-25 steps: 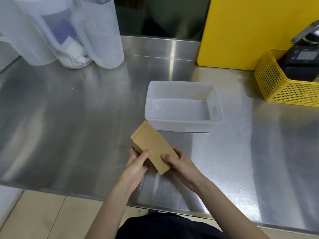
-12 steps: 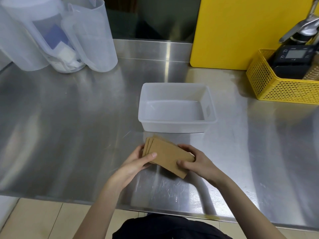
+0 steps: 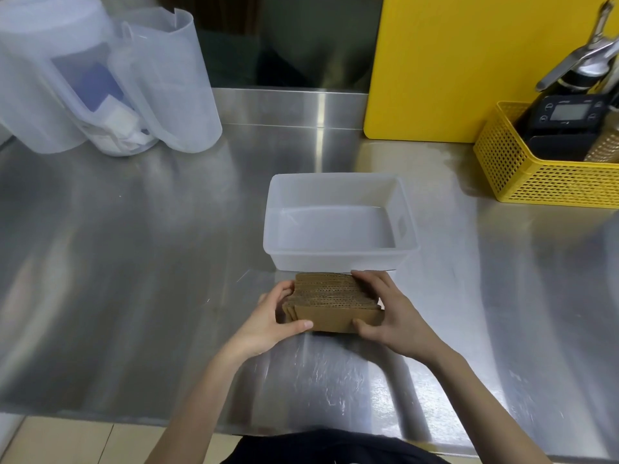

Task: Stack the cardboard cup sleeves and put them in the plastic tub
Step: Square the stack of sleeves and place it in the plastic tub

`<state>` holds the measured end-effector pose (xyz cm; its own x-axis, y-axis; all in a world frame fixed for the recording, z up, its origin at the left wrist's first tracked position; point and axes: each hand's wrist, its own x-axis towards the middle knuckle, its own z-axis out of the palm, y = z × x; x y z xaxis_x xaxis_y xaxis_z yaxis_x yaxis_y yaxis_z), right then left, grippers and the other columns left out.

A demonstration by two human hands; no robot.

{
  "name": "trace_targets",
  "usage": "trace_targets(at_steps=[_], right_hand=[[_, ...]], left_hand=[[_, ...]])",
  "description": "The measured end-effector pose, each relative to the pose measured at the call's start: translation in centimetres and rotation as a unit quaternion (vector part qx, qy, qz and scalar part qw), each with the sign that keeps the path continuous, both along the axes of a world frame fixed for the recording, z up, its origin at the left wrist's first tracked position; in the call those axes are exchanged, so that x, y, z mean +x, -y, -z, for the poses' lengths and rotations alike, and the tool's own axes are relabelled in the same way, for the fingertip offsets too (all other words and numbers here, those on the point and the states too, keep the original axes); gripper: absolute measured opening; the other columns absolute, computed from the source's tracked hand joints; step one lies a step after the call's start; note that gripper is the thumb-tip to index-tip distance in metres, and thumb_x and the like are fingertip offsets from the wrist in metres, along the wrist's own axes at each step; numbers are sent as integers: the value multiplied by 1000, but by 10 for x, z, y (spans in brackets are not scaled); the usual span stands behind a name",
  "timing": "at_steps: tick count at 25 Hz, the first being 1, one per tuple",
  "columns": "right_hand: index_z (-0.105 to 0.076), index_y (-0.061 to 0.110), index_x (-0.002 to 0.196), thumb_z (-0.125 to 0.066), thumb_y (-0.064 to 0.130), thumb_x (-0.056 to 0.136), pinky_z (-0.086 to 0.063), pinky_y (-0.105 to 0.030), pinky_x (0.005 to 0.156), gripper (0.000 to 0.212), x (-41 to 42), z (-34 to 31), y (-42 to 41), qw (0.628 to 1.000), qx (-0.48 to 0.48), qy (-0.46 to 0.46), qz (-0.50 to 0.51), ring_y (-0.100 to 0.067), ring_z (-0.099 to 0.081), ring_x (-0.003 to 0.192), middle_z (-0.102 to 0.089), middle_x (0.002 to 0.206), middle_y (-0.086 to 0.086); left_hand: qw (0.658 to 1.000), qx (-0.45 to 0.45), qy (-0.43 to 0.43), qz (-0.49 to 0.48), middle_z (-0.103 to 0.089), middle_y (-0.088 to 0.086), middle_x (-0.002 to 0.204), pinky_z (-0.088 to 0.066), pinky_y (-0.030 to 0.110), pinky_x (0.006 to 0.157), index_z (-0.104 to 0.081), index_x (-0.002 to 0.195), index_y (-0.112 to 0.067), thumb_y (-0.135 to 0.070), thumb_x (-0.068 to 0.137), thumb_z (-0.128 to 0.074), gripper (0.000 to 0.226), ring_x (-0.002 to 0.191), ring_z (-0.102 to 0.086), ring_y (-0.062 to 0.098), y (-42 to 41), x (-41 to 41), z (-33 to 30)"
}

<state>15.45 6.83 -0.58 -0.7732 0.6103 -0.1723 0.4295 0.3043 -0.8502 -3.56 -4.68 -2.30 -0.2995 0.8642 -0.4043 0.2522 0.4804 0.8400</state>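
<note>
Head view, evidently: left hand (image 3: 268, 324) and right hand (image 3: 390, 311) each keep a clenched grip on an end of the cardboard sleeves (image 3: 331, 304), stood on edge mid-counter to square them, just before the empty plastic tub (image 3: 338, 259).

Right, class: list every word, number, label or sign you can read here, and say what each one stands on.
None can be read.
Black device in the yellow basket: a small screen and button marks, too small to read.
Plastic tub, cardboard cup sleeves, clear jugs: no print visible.
</note>
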Motion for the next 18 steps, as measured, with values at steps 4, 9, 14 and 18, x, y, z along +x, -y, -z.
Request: trace_targets(at_steps=[4, 9, 14, 18], right_hand=[[-22, 50, 124, -54, 34, 62, -26, 1, 98, 71, -2, 11, 3, 1000, 17, 11, -2, 19, -33, 117, -31, 130, 24], [1, 43, 134, -68, 23, 67, -22, -4, 105, 98, -3, 22, 9, 999, -26, 1, 27, 28, -7, 126, -5, 147, 18], [4, 32, 143, -65, 32, 73, -27, 11, 87, 98, 0, 24, 13, 979, -155, -55, 120, 36, -27, 110, -20, 132, 36], [-1, 30, 145, -52, 37, 76, -27, 12, 83, 86, -9, 26, 24, 963, -196, -90, 163, 34, -30, 109, -27, 141, 20]], left_hand=[[998, -7, -65, 24, -34, 4, 134, -17, 22, 107, -16, 139, -21, -27, 70, -72, 89, 133, -22, 14, -3, 5, 7], [990, -56, -123, 32, -19, 13, 143, -14, 34, 113, 3, 142, -24, -32, 72, -70, 102, 137, -14, 24, -5, 12, 11], [990, -16, -131, 48, -27, 4, 145, -12, 31, 111, -2, 142, -21, -41, 65, -68, 103, 137, -10, 17, -9, 13, 8], [990, 1, -141, 6, -27, 4, 146, -12, 32, 112, -3, 142, -20, -32, 68, -72, 101, 137, -12, 20, -13, 26, 5]])
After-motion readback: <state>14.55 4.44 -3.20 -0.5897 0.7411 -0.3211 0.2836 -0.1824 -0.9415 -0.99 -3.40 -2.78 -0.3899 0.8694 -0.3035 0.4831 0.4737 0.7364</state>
